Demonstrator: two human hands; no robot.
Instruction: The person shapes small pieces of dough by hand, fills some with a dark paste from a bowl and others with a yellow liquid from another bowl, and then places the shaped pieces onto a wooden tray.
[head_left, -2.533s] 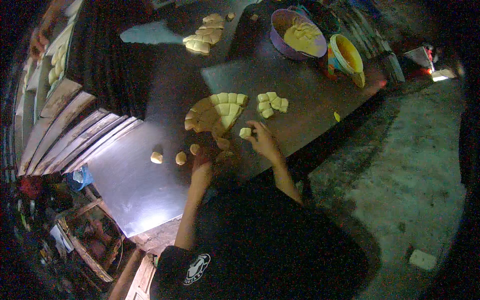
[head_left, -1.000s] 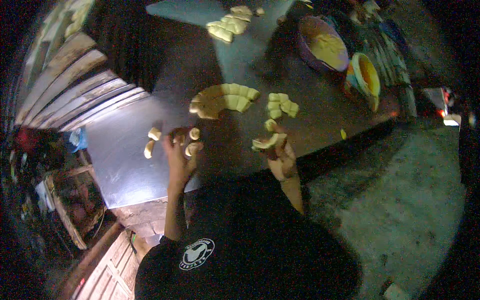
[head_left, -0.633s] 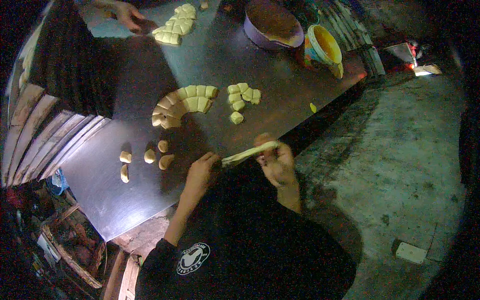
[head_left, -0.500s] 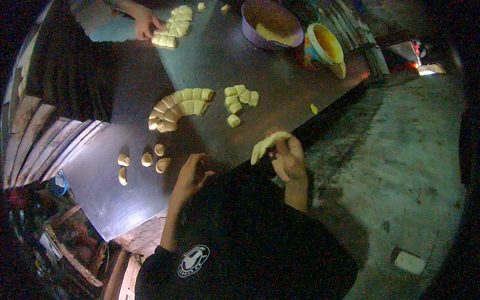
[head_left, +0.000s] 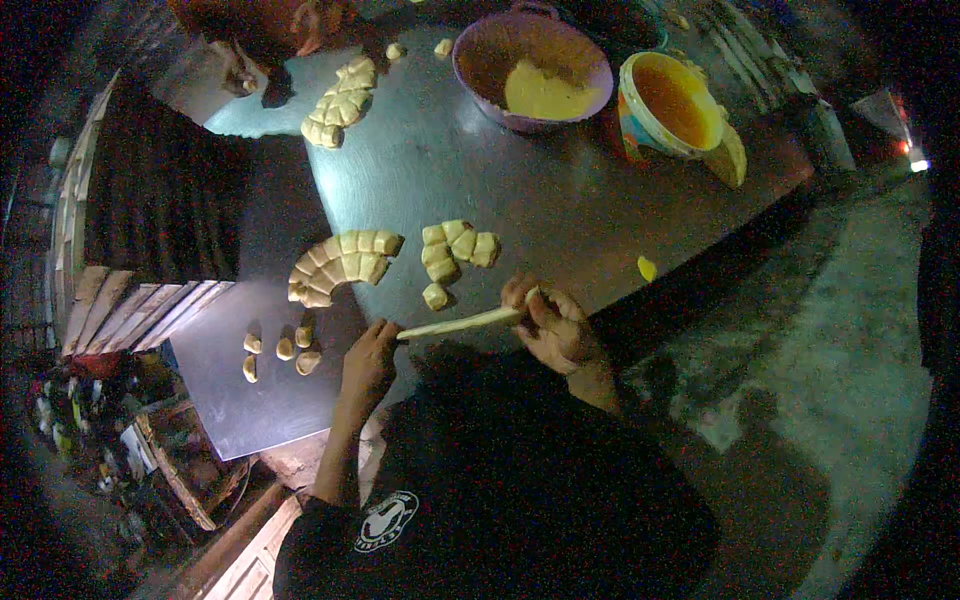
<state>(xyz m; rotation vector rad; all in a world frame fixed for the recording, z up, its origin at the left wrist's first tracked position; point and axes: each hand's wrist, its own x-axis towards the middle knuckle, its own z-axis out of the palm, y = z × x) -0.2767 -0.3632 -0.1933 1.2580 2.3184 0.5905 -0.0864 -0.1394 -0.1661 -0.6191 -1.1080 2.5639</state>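
Note:
A long thin strip of dough (head_left: 455, 325) stretches between my two hands above the near edge of the metal table. My left hand (head_left: 371, 358) is closed on its left end. At its right end my right hand (head_left: 550, 322) grips the dough with bent fingers. Just beyond lie a few cut dough pieces in a bent cluster (head_left: 452, 250), with a single dough piece (head_left: 435, 296) close to them. Left of these sits a curved double row of dough pieces (head_left: 342, 264). Several small separate dough pieces (head_left: 285, 348) rest farther left on the table.
At the far side stand a purple basin (head_left: 535, 70) with pale dough inside and a bucket (head_left: 672, 105). A co-worker's hand (head_left: 235, 70) is at the far left, near another dough row (head_left: 342, 100). A yellow scrap (head_left: 647, 268) lies near the table's right edge (head_left: 740, 222).
The dough hung from my right hand before; now my left hand has taken its other end and it is drawn out straight. The co-worker's hand has left the far dough row.

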